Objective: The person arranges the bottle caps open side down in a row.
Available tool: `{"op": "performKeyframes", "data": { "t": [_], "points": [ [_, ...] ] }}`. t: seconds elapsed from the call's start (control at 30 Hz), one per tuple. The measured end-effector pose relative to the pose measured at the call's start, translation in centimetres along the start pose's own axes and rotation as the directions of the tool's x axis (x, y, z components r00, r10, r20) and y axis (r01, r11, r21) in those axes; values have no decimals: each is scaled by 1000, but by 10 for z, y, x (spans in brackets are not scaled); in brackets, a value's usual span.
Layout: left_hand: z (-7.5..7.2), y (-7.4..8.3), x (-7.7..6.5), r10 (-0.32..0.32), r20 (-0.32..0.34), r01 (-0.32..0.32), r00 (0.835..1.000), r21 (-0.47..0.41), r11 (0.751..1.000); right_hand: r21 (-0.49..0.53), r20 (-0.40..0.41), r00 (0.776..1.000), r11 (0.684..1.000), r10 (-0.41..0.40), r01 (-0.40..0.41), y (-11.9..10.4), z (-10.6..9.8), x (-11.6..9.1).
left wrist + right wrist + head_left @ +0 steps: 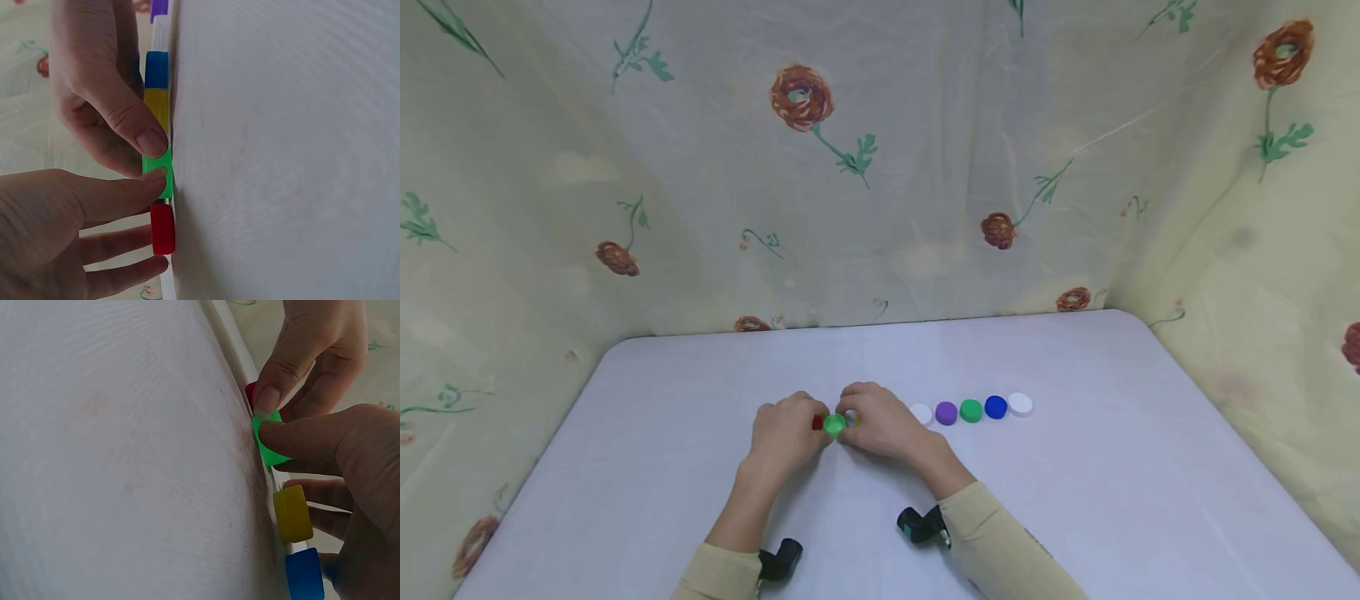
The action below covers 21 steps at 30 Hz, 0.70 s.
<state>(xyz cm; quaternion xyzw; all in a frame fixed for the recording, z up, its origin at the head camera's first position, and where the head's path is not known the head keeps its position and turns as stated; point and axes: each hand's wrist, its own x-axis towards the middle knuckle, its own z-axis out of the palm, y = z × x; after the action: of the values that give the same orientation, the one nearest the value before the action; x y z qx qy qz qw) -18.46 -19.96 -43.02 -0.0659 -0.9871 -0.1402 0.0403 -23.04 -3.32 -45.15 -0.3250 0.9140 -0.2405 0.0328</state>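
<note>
A bright green round plastic cap point(834, 426) stands between my two hands on the white table. My left hand point(786, 433) pinches its left side, with the thumb on its near face. From the other side my right hand point(880, 421) pinches the same cap, its thumb tip close to the left thumb in the right wrist view. A red cap point(163, 229) sits just left of the green one, by the fingers of my left hand. Near my right hand's fingers are a yellow cap point(292, 514) and a blue cap point(305, 575).
Right of my hands, a row of caps continues: white point(921, 414), purple point(947, 412), green point(972, 410), blue point(996, 407) and white point(1020, 404). A flower-patterned curtain point(910, 167) surrounds the white table point(1112, 500) at the back and sides.
</note>
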Motion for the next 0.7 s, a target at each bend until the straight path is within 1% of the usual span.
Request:
{"op": "performKeyframes", "data": {
  "t": [0.17, 0.37, 0.6, 0.7],
  "points": [
    [0, 1, 0, 2, -11, -3, 1000, -16, 1000, 1, 1, 1000, 1000, 1, -1, -1, -1, 0],
    [2, 1, 1, 36, -38, -37, 999, -28, 999, 18, -15, 1000, 1000, -4, 4, 0, -2, 0],
    [1, 5, 1, 58, -49, -58, 997, -2, 998, 129, -3, 999, 990, 50, -49, 0, -8, -3],
    [0, 7, 0, 70, -58, -70, 996, 1, 998, 179, -4, 998, 982, 58, -56, 1, -9, -2]
  ]
}}
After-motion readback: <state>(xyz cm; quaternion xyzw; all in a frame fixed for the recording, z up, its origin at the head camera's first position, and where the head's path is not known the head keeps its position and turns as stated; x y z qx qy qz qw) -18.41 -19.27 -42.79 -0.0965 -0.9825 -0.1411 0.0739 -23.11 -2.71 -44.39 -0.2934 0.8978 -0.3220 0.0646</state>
